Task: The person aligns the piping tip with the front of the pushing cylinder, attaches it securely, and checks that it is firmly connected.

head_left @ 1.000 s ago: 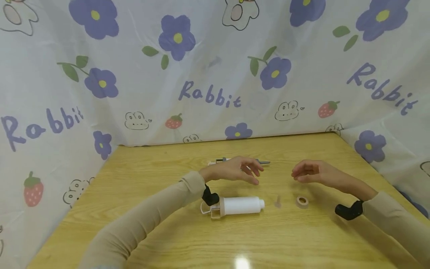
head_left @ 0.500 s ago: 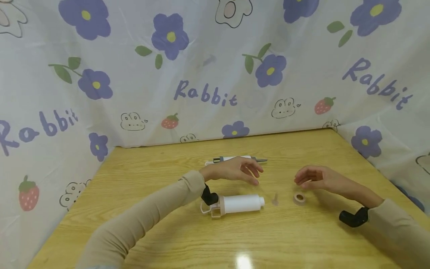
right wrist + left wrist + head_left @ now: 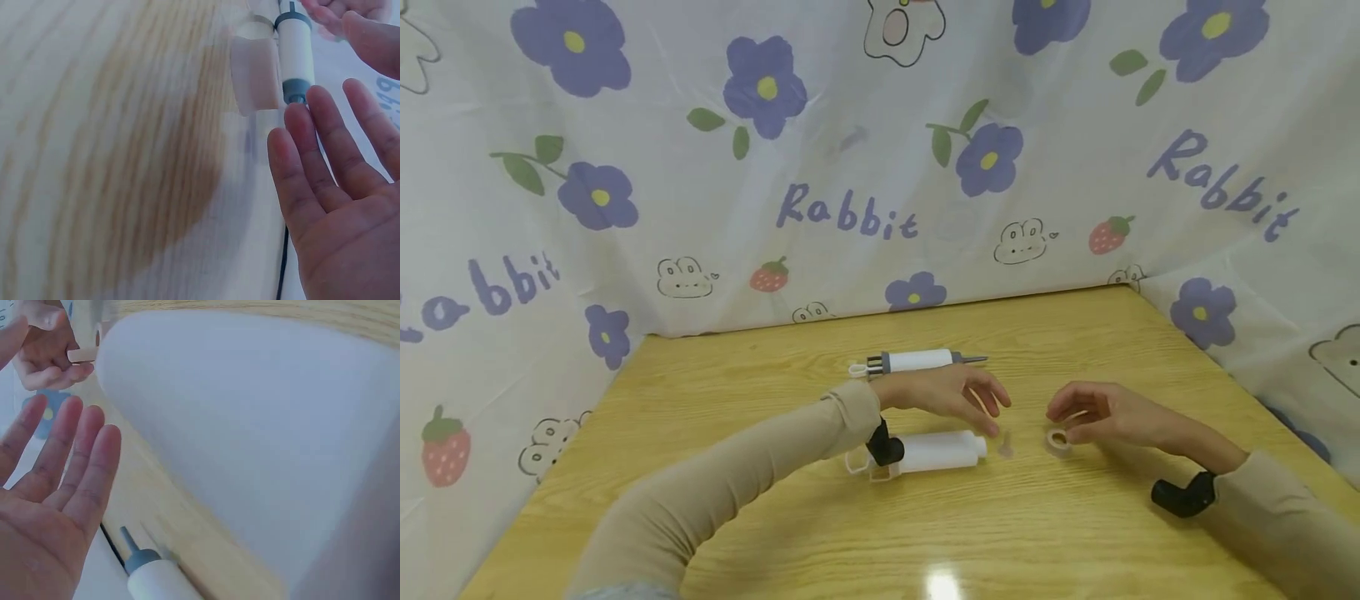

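Note:
A white bottle (image 3: 936, 451) lies on its side on the wooden table (image 3: 737, 392), its beige cap and loop pointing left. My left hand (image 3: 988, 407) hovers over the bottle's neck with fingers straight and holds nothing. It shows as a bare palm in the left wrist view (image 3: 56, 487). A small beige peg (image 3: 1006, 447) lies just right of the neck. My right hand (image 3: 1071, 417) is low over a beige ring (image 3: 1058, 440). Its loosely bent fingertips touch the ring, which lies on the table. The right wrist view shows its fingers (image 3: 325, 162) nearly straight.
A white tool with grey ends (image 3: 917, 362) lies behind the left hand, also seen in the wrist views (image 3: 150, 575) (image 3: 294, 50). A flower-printed cloth (image 3: 850, 167) walls the table at the back and on both sides. Black wrist cameras (image 3: 1180, 493) sit on both arms.
My right hand has come down and left onto the ring. My left hand has dropped a little toward the bottle's neck. The bottle, peg, ring and tool have not moved.

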### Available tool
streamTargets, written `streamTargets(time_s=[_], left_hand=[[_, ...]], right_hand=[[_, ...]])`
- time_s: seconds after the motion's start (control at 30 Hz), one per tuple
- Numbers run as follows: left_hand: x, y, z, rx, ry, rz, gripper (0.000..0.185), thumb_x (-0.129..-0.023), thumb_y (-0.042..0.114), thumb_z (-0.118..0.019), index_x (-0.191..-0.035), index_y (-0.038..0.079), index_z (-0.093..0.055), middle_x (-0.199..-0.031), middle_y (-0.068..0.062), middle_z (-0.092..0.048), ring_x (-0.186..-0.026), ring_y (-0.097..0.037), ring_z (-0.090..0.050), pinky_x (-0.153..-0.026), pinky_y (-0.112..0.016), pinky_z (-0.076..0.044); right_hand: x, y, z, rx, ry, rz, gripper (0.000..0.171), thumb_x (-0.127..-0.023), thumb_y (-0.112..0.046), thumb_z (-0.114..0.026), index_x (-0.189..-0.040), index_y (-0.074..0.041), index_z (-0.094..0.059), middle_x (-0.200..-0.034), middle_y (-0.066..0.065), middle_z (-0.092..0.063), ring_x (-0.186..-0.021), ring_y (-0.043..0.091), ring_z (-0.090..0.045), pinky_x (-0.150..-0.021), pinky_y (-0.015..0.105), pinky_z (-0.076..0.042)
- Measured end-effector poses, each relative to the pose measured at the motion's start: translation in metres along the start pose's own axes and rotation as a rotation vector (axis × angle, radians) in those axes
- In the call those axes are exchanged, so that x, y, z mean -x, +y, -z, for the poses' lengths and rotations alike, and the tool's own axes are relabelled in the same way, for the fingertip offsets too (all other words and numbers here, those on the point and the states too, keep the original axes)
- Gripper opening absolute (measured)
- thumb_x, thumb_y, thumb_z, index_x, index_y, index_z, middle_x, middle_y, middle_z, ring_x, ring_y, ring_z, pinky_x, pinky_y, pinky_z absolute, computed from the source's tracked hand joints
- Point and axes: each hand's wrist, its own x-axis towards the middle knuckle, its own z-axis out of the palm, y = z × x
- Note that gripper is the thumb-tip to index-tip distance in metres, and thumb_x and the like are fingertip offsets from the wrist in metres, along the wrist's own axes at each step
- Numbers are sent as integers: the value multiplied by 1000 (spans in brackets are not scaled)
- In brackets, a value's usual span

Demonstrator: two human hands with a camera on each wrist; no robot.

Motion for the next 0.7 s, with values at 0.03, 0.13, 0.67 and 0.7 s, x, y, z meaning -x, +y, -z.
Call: streamTargets(time_s=[0.03, 0.13, 0.67, 0.7], left_hand=[[0, 1, 0, -13, -1, 11, 44, -74, 38, -71, -113, 28, -53, -118, -4, -56, -103, -8, -55, -82, -22, -46], [-1, 6, 1, -56, 2, 32, 42, -74, 38, -71, -111, 28, -54, -116, -3, -57, -102, -7, -55, -81, -22, -46], [-29, 8, -24, -122, -58, 98, 42, -75, 23, -73, -113, 18, -56, -101, 4, -60, -90, -4, -55, -74, -20, -46], [-30, 8, -25, -131, -59, 90, 41, -75, 21, -73, -113, 17, -57, -100, 3, -61, -90, -5, -55, -74, -19, -46]], right_hand=[[0, 0, -1, 2, 0, -2, 35, -84, -5, -60, -116, 5, -48, -114, 30, -48, -106, 31, -52, -89, 34, -46], [0, 0, -3, 1, 2, -9, 36, -83, -4, -61, -115, 5, -48, -114, 29, -48, -106, 32, -52, -89, 36, -46], [-2, 0, -13, 91, 13, -57, 38, -81, -13, -65, -114, 2, -50, -112, 21, -54, -104, 24, -55, -87, 26, -46], [-2, -1, -13, 105, 15, -64, 38, -81, -14, -65, -114, 0, -51, -113, 19, -54, -105, 24, -55, -87, 26, -46]])
